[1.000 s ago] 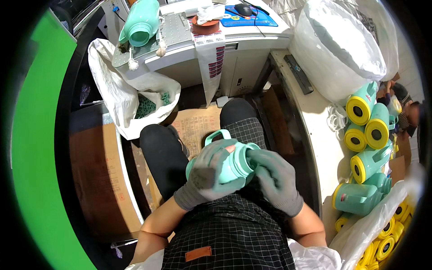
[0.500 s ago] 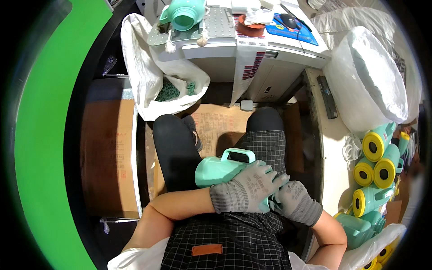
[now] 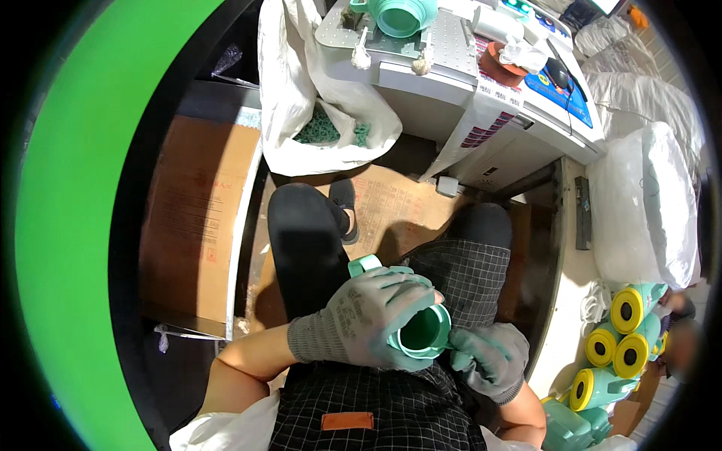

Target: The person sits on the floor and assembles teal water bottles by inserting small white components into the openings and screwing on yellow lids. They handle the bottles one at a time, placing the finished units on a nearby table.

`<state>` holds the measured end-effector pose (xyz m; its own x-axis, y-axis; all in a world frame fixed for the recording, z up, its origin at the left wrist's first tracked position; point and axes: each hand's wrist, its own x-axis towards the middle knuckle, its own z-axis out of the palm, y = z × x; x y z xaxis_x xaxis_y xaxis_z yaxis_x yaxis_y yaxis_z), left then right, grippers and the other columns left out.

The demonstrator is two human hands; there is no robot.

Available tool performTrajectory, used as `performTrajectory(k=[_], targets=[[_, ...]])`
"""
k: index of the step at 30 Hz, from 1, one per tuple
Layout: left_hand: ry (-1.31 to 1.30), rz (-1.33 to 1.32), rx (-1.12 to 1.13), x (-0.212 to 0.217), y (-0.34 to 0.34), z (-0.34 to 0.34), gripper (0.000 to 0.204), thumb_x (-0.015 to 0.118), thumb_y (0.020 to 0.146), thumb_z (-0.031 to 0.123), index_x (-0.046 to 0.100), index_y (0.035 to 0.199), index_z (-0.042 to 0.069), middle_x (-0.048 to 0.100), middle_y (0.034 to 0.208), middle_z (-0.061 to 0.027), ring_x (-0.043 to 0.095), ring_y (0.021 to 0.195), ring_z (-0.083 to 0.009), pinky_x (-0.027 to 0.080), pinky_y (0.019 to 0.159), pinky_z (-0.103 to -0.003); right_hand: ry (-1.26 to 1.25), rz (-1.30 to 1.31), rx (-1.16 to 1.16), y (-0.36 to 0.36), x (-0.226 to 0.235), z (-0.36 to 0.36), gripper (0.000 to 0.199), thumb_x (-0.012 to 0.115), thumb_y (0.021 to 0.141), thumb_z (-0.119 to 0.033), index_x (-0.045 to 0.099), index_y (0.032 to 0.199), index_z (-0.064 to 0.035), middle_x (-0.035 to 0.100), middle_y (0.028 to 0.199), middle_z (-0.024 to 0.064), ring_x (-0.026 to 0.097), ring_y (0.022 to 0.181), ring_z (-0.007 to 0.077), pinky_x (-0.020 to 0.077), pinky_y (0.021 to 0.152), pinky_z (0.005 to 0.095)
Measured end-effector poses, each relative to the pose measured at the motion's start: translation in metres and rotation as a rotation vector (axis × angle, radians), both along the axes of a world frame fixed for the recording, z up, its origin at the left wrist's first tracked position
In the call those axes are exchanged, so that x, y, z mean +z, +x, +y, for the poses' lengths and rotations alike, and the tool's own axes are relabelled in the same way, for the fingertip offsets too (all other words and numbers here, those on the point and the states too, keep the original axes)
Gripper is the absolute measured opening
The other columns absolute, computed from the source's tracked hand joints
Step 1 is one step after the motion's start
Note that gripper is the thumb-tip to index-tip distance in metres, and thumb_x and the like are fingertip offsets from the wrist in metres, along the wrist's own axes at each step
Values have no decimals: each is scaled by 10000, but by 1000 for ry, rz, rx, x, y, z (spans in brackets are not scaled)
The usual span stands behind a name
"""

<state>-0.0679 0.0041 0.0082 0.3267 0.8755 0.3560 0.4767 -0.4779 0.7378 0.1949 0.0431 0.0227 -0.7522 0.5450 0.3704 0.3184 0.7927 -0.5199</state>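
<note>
Teal plastic cup [image 3: 421, 331] inside left hand [image 3: 368, 319] grip, right hand [image 3: 489, 357] alongside.

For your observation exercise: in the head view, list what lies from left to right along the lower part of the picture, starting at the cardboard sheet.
Brown cardboard sheet → left hand → teal plastic jug → right hand → teal toys with yellow caps.

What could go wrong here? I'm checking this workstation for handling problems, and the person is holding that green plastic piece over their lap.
The left hand wraps the teal container from above while the right hand only touches its rim; it could slip onto the floor. The thick gloves may dull the grip. The stacked yellow-capped pieces sit near the right elbow and might get knocked over.
</note>
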Motion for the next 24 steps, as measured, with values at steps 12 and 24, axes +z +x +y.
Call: performTrajectory(k=[12, 24], targets=[[-266, 368, -290, -18, 34, 36, 938, 750, 820, 649, 460, 1478, 46, 582, 1359, -178, 581, 1278, -329, 469, 1081, -506, -434, -465, -269, 4, 17, -1, 128, 646, 918, -77, 576, 1002, -11, 669, 832, 184, 678, 700, 388, 547, 637, 413], [-79, 89, -317, -27, 16, 16, 858, 806, 752, 666, 613, 1366, 98, 674, 1268, -183, 681, 1169, -309, 576, 987, -446, -1092, -169, 70, 39, 15, -5, 90, 669, 966, -112, 596, 929, -74, 732, 786, 51, 747, 691, 164, 566, 617, 285]])
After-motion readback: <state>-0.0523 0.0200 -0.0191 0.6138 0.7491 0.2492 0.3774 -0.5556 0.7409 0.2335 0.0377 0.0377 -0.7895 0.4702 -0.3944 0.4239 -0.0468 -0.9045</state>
